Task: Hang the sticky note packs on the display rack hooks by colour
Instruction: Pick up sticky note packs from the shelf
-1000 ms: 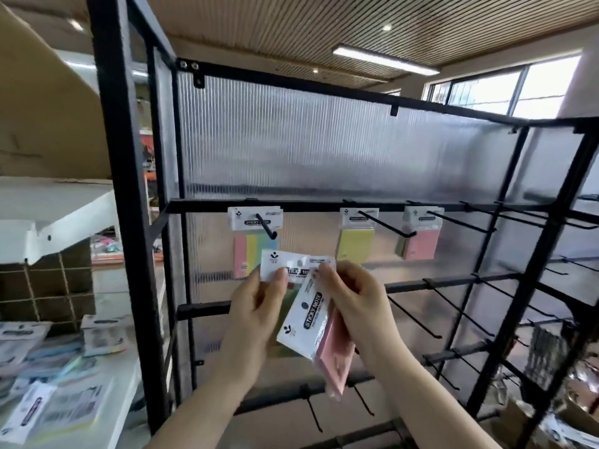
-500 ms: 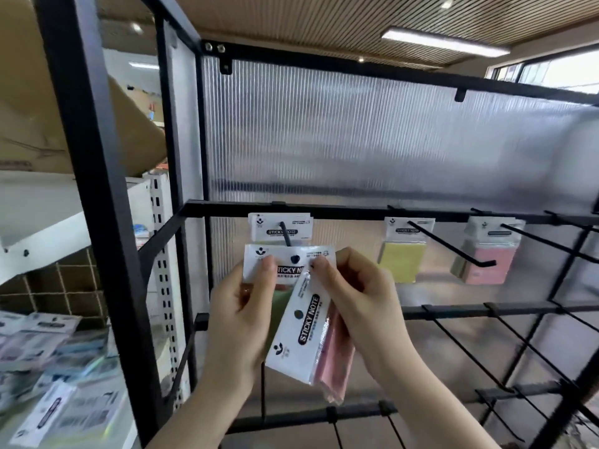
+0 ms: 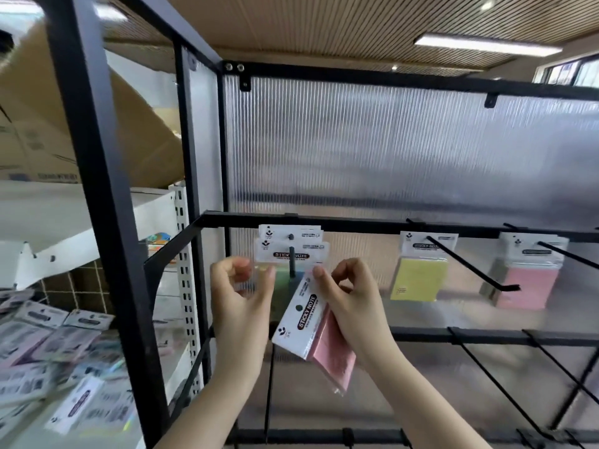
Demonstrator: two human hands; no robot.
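Left hand [image 3: 241, 286] loosely curled, holding nothing, beside the multicolour packs [image 3: 291, 254] on the leftmost hook [image 3: 291, 260]; right hand [image 3: 350, 299] pinches a pink pack [image 3: 311, 328].

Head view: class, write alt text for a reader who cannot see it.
A right hand holds a pink pack before a black rack; the left hand is at a multicolour pack on the leftmost hook. Yellow pack and another pink one hang rightward.

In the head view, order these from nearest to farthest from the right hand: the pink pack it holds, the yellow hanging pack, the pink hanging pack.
1. Pink sticky note pack, gripped in the right hand itself.
2. Yellow sticky note pack, hanging on the middle hook, to the hand's right.
3. Pink hanging sticky note pack, on the hook farther right.
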